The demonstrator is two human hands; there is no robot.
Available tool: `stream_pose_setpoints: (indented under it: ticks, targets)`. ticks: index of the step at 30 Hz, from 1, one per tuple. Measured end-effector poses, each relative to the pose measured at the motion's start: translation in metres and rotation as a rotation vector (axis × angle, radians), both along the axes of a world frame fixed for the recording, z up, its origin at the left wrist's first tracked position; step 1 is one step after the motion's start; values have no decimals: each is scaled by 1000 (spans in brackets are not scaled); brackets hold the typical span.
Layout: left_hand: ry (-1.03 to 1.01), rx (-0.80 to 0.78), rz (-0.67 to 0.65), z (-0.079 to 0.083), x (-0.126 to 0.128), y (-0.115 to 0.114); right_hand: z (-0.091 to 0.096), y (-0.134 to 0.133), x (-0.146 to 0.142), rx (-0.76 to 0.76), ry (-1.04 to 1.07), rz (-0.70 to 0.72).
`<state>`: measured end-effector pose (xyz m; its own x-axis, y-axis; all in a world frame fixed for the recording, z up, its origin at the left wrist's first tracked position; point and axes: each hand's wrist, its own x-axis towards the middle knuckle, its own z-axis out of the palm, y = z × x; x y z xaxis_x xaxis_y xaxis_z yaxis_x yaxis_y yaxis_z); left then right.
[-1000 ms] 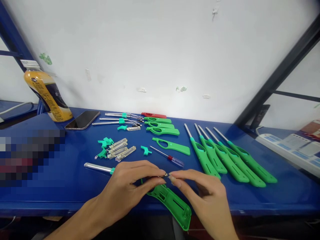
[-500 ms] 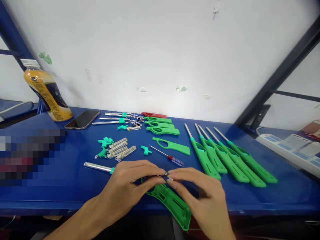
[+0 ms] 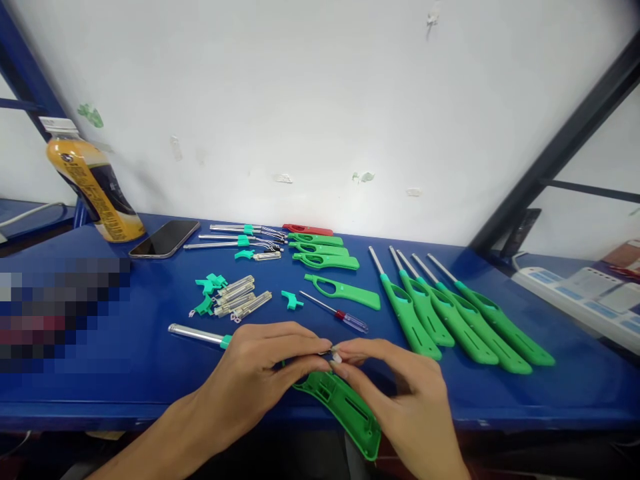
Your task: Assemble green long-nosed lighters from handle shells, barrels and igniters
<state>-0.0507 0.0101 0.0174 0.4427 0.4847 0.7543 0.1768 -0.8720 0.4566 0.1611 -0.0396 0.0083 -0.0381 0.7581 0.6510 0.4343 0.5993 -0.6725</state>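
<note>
My left hand [image 3: 260, 377] is closed in a pinch on a small metal part [image 3: 327, 351] above an open green lighter shell [image 3: 345, 407] at the table's front edge. My right hand [image 3: 400, 393] pinches the same part from the right, fingertips meeting the left hand's. A metal nozzle tube [image 3: 195, 335] with a teal collar sticks out to the left from under my left hand. Whether the tube joins the small part is hidden by my fingers.
On the blue table [image 3: 150, 360] lie several assembled green lighters [image 3: 450, 320], loose green shells [image 3: 325, 257], a red shell [image 3: 307, 230], a small screwdriver [image 3: 340, 315], teal triggers and metal cells [image 3: 235, 299], more nozzles [image 3: 235, 239], a phone [image 3: 165, 239] and a yellow bottle [image 3: 93, 183].
My right hand has drawn closer to the left, its fingertips now tight against the small part. The green shell and left hand stay in place.
</note>
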Motion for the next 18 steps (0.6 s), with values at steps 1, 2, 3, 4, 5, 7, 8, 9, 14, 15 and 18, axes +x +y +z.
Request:
stream_pose_setpoints:
  ticks: [1, 2, 3, 4, 5, 7, 8, 9, 14, 15, 18]
  targets:
    - [2, 5, -3, 0, 0, 0, 0, 0, 0, -1, -1, -2]
    - [3, 10, -3, 0, 1, 0, 0, 0, 0, 0, -1, -5]
    - [2, 15, -4, 1, 1, 0, 0, 0, 0, -1, -1, -7]
    - [2, 18, -2, 1, 1, -1, 0, 0, 0, -2, -2, -10]
    - [-1, 21, 1, 1, 2, -1, 0, 0, 0, -2, -6, -13]
    - [-5, 28, 9, 2, 2, -1, 1, 0, 0, 0, -16, -22]
    - [-5, 31, 12, 2, 2, -1, 1, 0, 0, 2, -21, -25]
    - [-6, 34, 14, 2, 2, -1, 1, 0, 0, 5, -25, -27]
    - [-7, 50, 22, 1, 2, -2, 1, 0, 0, 12, -27, -46]
    - [-5, 50, 21, 1, 2, -2, 0, 0, 0, 10, -24, -52]
    - [1, 47, 14, 0, 2, -2, -1, 0, 0, -4, -5, -56]
